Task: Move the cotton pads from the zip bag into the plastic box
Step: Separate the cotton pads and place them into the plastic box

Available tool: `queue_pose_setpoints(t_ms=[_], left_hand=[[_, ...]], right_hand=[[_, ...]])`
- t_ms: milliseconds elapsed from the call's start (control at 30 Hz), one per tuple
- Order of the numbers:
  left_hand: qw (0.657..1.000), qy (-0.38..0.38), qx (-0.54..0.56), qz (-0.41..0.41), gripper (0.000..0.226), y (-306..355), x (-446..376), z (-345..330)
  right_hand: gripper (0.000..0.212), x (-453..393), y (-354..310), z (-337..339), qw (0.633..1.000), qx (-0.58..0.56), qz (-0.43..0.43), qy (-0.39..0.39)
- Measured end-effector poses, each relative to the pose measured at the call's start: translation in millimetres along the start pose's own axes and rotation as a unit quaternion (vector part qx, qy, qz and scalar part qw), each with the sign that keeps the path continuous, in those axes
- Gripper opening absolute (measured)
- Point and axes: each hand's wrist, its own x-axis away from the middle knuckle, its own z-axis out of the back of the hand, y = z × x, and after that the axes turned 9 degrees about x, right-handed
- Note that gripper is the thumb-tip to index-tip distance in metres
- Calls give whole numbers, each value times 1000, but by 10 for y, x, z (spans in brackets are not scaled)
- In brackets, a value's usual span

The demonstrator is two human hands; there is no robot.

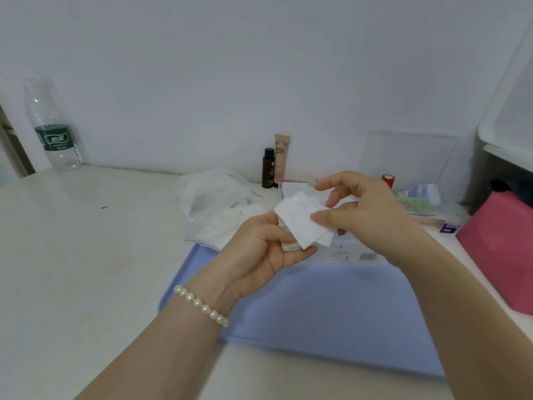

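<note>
Diagonally tilted cotton pads [302, 220], both hands pinching

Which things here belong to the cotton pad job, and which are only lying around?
For the job: cotton pads, held by left hand and right hand; zip bag; plastic box.

Lying about: water bottle, BB cream tube, dark small bottle, blue tray, pink bag.

Single head-worn view looks forward and down, close over the table [86, 255].
</note>
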Motion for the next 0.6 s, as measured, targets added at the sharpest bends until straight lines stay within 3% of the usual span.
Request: queue_pose_setpoints(t_ms=[200,333,467,600], left_hand=[[999,35,-29,-15,27,-27,12,-26],[999,39,-21,-19,26,-39,10,-28],[999,44,-7,-22,30,-39,-4,-21],[998,60,6,-35,32,-54,-18,-17]], right_hand=[[23,14,-54,33,1000,2,-9,1],[23,-9,-10,76,999,-9,-11,41],[20,-23,27,156,985,-156,-39,67],[21,-11,-18,103,947,-308,-88,-9]])
